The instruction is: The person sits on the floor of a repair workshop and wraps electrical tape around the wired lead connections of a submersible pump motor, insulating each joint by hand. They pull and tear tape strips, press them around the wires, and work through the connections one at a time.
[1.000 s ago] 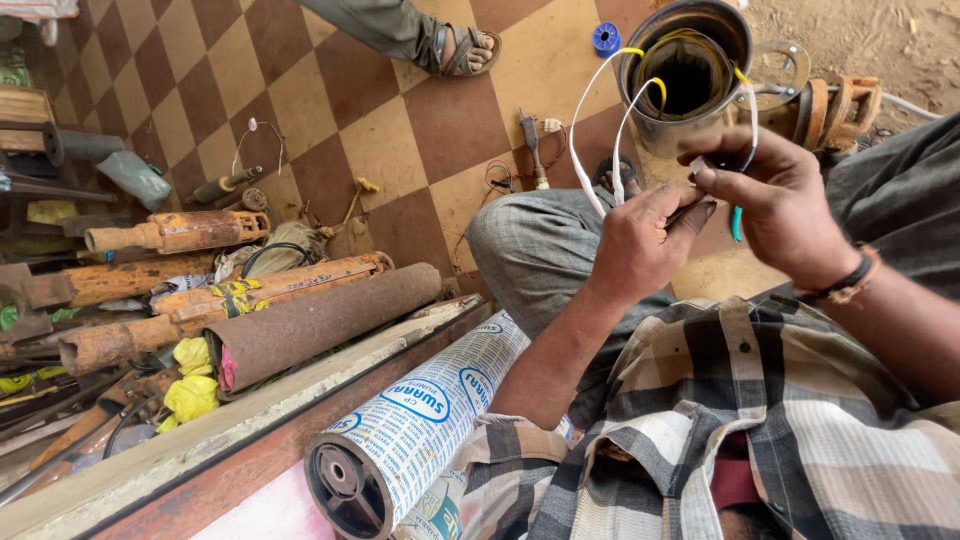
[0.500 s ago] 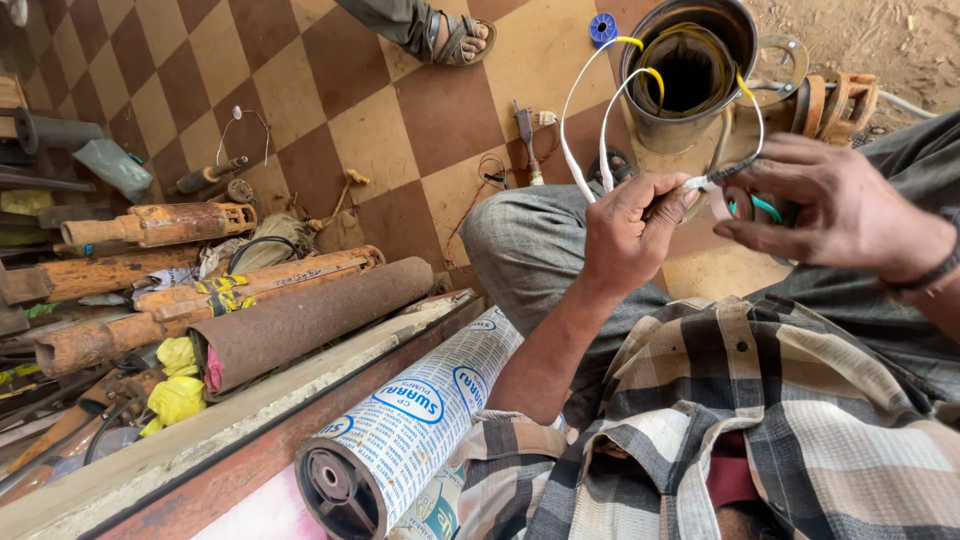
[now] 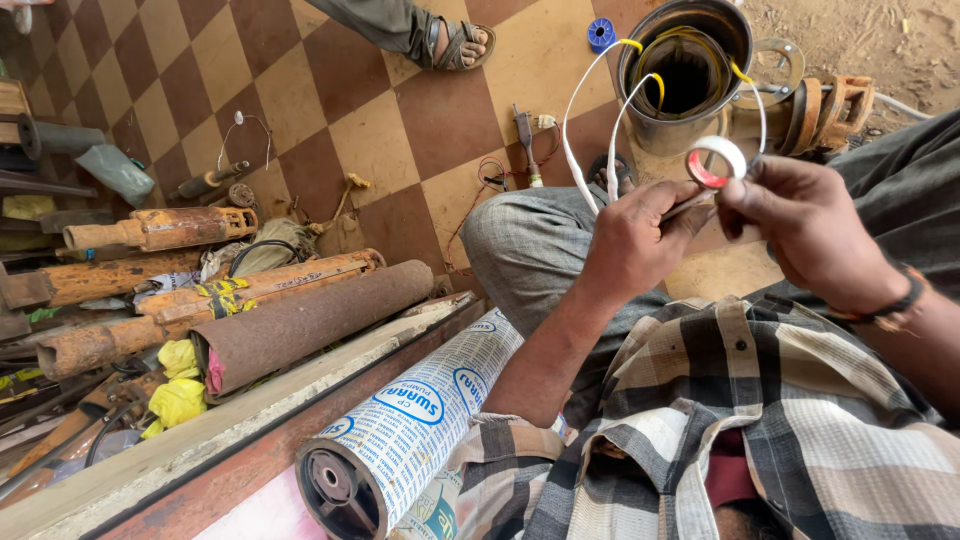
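The right hand pinches a small roll of white tape with a red inner core between thumb and forefinger, so the roll stands just above the fingers, at the far right of the scene. The left hand is clenched just beside it, its fingers closed on the ends of the white wires; the tape's loose end seems to run down onto those ends, though the joint itself is hidden between the two hands. Two white wires loop up from the left hand and away to the far side, where they turn yellow and drop into the open mouth of one steel pump casing standing on the floor; a third wire, also yellow at the casing, curves down the right side behind the tape roll.

One spool of blue tape lies on the checkered floor just left of the casing. At the near left, three rusty orange pipes and one brown cylinder lie side by side. One cylinder wrapped in printed white paper lies near, against the person's left arm. One sandalled foot of another person rests at the far edge.
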Demonstrator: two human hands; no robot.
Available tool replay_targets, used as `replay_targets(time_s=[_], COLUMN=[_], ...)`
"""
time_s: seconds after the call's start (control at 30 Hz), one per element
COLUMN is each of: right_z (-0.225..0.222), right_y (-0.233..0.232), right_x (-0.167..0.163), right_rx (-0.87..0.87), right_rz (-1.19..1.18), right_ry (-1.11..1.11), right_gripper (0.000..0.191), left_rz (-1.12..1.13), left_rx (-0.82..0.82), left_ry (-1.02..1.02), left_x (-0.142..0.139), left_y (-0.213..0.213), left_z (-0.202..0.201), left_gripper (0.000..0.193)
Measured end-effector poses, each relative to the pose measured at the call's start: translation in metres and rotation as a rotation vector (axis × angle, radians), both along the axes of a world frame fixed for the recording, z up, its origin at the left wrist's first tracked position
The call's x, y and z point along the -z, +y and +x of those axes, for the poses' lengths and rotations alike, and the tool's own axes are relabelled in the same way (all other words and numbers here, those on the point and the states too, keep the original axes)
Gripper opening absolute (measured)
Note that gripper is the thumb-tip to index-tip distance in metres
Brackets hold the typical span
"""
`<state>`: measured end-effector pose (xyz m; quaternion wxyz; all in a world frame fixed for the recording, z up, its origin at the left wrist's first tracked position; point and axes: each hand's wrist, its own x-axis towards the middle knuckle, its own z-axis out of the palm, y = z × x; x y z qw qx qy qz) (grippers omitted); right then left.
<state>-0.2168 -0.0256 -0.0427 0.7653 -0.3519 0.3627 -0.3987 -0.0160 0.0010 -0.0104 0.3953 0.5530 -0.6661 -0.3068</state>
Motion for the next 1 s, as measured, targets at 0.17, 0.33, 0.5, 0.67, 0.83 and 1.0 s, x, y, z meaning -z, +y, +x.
replay_targets(time_s=[0.17,0.33,0.5,0.67,0.83,1.0], right_z=[0.033,0.025,0.000,-0.011,-0.019,-0.020], right_y=[-0.013,-0.024,-0.040,-0.060,-0.047,-0.027], right_x=[0.023,0.013,-0.001,-0.008,-0.011,-0.024], right_rx=[0.187,0.007,-0.359,-0.347,-0.486,-0.377], right_rz=[-0.015,-0.058,-0.463,-1.179,-0.679,-0.632], right_ry=[0.003,-0.157,0.202,0.378,0.818,0.696], right_gripper=[0.024,0.042,0.053,0.036,0.050,0.046], left_rz=[-0.053,-0.069,-0.049,0.068,0.128,0.050], left_rx=[0.057,0.041,0.020,0.020,0.018,-0.003], left_ry=[-0.001,0.022,0.000,0.047,0.221,0.175], left_x=[-0.001,-0.001,0.003,0.006,0.005,0.001], left_y=[0.005,0.004,-0.002,-0.005,-0.005,-0.006], left_z=[-0.010,-0.006,0.007,0.009,0.011,0.008], left_gripper=[0.017,0.016,0.014,0.016,0.016,0.017])
